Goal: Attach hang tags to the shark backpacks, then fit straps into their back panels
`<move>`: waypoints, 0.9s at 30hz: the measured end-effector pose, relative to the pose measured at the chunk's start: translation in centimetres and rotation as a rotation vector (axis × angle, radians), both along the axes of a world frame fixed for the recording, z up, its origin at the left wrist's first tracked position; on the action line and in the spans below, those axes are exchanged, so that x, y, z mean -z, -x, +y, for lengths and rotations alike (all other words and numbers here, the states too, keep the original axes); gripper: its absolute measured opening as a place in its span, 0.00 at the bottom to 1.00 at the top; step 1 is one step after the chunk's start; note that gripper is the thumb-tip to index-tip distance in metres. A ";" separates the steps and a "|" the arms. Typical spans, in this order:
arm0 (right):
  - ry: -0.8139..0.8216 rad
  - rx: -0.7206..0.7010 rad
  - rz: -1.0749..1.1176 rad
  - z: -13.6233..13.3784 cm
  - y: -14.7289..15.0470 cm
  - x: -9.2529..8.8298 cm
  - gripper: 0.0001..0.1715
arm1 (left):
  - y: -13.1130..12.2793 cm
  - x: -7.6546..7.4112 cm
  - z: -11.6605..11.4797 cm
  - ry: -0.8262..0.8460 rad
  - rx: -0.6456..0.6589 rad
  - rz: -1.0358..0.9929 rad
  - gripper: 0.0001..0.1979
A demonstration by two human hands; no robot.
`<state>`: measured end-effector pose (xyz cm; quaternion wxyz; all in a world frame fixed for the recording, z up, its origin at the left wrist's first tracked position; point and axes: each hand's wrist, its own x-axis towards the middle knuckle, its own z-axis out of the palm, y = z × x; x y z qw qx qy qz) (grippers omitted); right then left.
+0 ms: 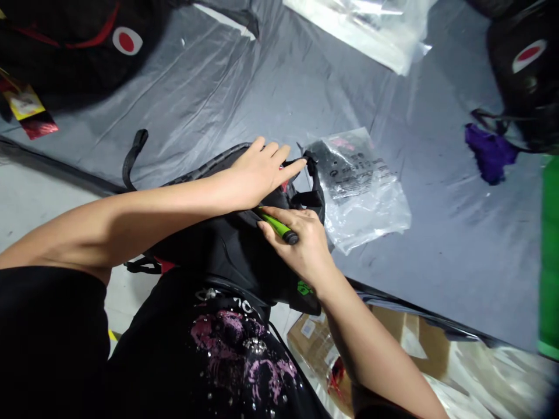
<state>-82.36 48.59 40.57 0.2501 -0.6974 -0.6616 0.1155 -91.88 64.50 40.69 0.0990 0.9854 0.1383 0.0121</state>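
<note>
Pinching a green tool (279, 227) between thumb and fingers, the right hand (305, 235) is at the black bag (238, 247), which lies beneath both hands. Left hand (264, 174), back upward, rests over the bag just beyond, fingers extended and slightly spread (the tool's far tip is hidden). Clear pouch (371, 201) on the counter (445, 233), near the right hand, to its right.

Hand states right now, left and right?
Left hand: open, fingers spread, against the black bag.
Right hand: closed, holding a green tool with a black end.
</note>
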 end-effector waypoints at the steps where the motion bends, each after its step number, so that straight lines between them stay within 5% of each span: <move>1: 0.003 0.029 -0.010 -0.1 0.2 0.0 0.12 | 0.0 0.1 0.0 -0.001 0.000 -0.004 0.44; 27: -0.059 0.257 0.073 -0.5 3.0 0.4 0.11 | 0.4 -1.0 -0.2 -0.184 0.007 0.037 0.34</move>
